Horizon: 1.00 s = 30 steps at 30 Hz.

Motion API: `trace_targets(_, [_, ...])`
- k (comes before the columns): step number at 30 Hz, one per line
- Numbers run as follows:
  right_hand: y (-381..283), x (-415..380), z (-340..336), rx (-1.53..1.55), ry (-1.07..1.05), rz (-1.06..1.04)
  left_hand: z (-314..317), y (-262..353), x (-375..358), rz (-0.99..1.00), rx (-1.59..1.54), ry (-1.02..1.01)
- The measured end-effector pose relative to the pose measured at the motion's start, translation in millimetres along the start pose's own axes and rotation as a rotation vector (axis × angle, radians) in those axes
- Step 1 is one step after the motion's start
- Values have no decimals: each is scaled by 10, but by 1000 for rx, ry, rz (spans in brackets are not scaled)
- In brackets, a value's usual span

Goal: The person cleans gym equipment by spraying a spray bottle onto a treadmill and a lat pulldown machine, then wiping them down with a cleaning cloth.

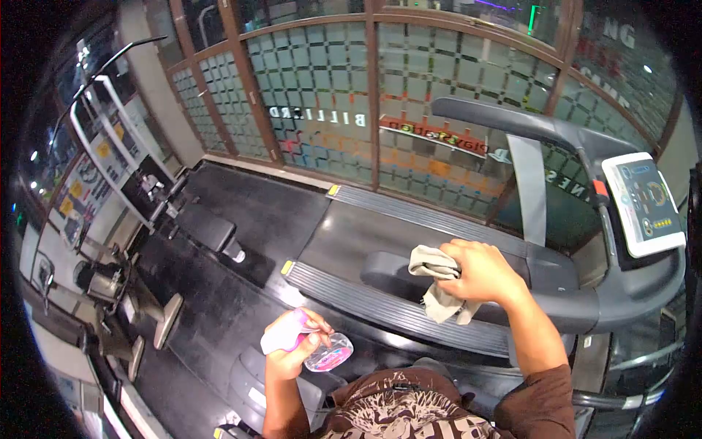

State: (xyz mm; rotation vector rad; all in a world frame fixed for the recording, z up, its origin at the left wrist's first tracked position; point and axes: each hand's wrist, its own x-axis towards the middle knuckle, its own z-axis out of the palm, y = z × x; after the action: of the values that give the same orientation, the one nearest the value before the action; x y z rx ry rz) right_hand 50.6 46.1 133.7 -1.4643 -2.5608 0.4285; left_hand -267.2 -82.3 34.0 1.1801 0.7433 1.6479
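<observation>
My left hand [294,344] is closed around a spray bottle [333,354] with a pink and white top and a clear body, low in the view in front of my shirt. My right hand [479,271] grips a crumpled beige-grey cloth [441,296], whose folds stick out to the left and hang below the fingers. This hand is above the near handrail [395,271] of a treadmill; whether the cloth touches the rail I cannot tell. The treadmill's belt [344,238] lies behind it.
The treadmill's control panel [645,205] stands at the right. A weight machine with a padded bench [207,225] is at the left. Glass panels in brown frames [373,110] line the back. Other gym equipment [164,322] stands on the dark floor at the lower left.
</observation>
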Motion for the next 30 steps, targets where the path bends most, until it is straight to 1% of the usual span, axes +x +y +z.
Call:
trace_targets(2, [-81,85,189,135,95,-41,-169,104,-121,-10,86,58])
trace_targets(4, [-209,168,324,258,91,-48,-318,174,-233,-30,147,126])
trace_targets(6, [-266,262,530,402,111,-85,-442,185,-346,-66,132,218])
trace_targets(9, [-508,390,839,732,70,-131,-664,203,-436,-83,103,314])
trace_targets(10, [-587,445,970,751,18,-209,-732,189,-466,-86,90,342])
trace_targets(11, [-677,488,1099,759,-50,-219,-801,170,-474,-106,93,356])
trace_targets(13, [-865,675,1371,710,-170,-380,-938,114,-442,-150,91,375])
trace_targets(16, [-1158,999,1752,614,-286,-327,-1162,49,-298,-214,80,402])
trace_targets(20, [-1421,1560,2194,707,-296,-382,-1640,-121,37,-246,137,375])
trace_targets(23, [-1645,2052,2354,611,-355,-353,-2001,-174,372,-294,172,358])
trace_targets(24, [-1717,2197,2370,640,-348,-343,-2110,-191,499,-306,180,344])
trace_targets(28, [-1927,2812,2483,835,-236,-373,-2506,-176,983,-380,259,266])
trace_targets(30, [-1996,3063,2564,1025,-255,-294,-2703,-226,1201,-380,259,259])
